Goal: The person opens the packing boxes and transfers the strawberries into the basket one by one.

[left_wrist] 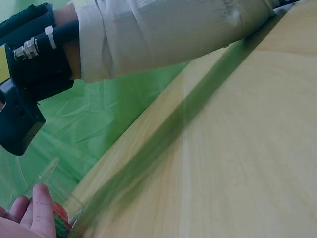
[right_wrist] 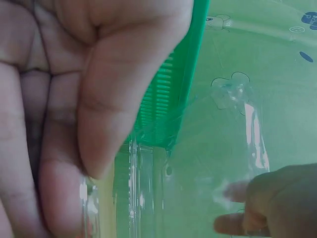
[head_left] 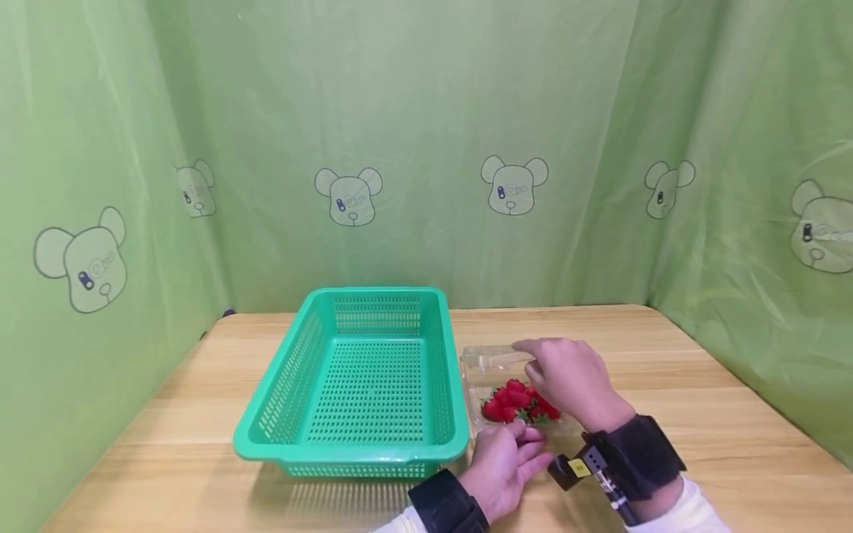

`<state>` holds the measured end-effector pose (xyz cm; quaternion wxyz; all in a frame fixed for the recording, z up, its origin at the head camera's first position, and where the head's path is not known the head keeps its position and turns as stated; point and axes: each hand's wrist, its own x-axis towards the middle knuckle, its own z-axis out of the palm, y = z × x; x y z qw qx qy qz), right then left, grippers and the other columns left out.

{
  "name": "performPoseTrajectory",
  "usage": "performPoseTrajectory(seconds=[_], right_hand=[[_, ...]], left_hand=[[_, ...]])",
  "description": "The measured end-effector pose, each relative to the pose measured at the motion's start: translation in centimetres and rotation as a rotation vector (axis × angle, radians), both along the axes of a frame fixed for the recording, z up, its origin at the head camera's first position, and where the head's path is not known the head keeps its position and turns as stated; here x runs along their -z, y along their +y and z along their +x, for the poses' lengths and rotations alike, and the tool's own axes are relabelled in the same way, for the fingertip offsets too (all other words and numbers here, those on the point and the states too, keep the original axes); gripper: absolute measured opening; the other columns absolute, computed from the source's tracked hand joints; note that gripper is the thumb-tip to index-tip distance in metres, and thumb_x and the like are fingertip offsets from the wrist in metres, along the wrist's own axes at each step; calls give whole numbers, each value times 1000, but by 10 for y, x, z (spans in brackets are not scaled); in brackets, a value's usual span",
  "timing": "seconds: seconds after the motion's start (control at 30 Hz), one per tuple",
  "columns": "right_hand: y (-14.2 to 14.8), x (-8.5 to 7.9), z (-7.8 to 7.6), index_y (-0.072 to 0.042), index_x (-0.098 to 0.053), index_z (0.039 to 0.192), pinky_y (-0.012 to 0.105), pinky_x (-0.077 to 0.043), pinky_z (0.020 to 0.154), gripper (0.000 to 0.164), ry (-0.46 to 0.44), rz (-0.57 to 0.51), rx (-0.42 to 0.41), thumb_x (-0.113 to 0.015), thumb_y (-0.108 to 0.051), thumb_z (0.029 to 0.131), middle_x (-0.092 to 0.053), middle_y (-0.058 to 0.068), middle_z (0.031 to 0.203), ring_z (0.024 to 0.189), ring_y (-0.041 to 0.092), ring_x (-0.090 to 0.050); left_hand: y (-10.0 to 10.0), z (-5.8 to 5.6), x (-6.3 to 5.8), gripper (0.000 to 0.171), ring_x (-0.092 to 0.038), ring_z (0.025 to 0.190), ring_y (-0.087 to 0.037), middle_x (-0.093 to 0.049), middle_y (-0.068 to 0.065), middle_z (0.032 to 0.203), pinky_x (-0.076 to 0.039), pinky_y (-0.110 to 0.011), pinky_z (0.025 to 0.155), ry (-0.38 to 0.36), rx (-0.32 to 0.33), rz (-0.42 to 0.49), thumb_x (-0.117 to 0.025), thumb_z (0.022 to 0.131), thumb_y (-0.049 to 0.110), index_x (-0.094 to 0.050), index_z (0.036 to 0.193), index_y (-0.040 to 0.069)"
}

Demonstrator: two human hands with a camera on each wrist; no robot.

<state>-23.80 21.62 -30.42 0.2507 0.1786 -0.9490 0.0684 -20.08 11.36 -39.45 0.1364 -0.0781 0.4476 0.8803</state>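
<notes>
A hinged clear plastic box (head_left: 472, 400) holding several red strawberries (head_left: 513, 400) sits on the table, right of a green basket (head_left: 460, 437). Its clear lid (right_wrist: 208, 148) stands raised at the back. My left hand (head_left: 503, 466) is at the box's front edge, where thumb and a finger pinch the rim; the other fingers extend to the right. Reaching over the strawberries, my right hand (head_left: 566, 374) holds the lid's right side between index finger and thumb. In the left wrist view, fingers (left_wrist: 42, 210) partly cover the strawberries.
The slatted green basket stands on the wooden table (head_left: 706, 429) to the left of the box. Green curtains (head_left: 413, 96) with bear-head drawings enclose the back and both sides. Each wrist wears a black strap (head_left: 640, 455).
</notes>
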Motion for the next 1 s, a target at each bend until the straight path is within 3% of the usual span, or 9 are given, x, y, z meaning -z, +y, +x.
performPoseTrajectory(seconds=[0.1,0.17,0.23,0.33,0.63,1.0], right_hand=[[1,-1,-2,-3,-68,109,48,-54,70,33,67,-22,-32,-63,2,77,-71,16,82,70,29,-62],[3,-2,-4,0,-66,110,60,-47,89,34,100,-36,-48,-60,3,77,-70,22,104,95,39,-63],[4,-2,-4,2,-64,113,66,-39,98,35,117,-53,-55,-57,5,78,-68,25,110,109,45,-56],[5,-3,-4,3,-62,115,68,-32,102,36,153,-77,-56,-55,7,80,-64,27,116,115,47,-51],[12,4,-11,4,-58,117,66,-29,106,36,278,-164,-64,-60,6,81,-57,31,123,121,48,-45],[13,4,-12,3,-56,122,67,-26,107,37,240,-189,-49,-59,2,85,-46,34,134,127,50,-36]], left_hand=[[0,-1,0,26,-65,92,-31,-63,-21,95,-56,-48,86,3,-1,-5,-50,94,6,-47,116,-8],[-1,-2,0,24,-64,93,-32,-63,-21,96,-56,-48,86,9,2,-8,-50,95,6,-48,114,-8],[-1,-2,0,24,-64,96,-34,-63,-22,98,-55,-48,87,13,6,-10,-49,95,6,-48,113,-9],[0,-2,0,23,-63,99,-35,-63,-23,99,-55,-48,88,21,11,-16,-49,95,6,-49,111,-9],[0,-2,2,21,-63,100,-33,-63,-23,101,-54,-47,90,33,27,-31,-49,95,8,-52,107,-10],[-2,-1,0,22,-61,103,-34,-62,-22,104,-54,-47,91,31,41,-27,-49,96,8,-52,109,-9]])
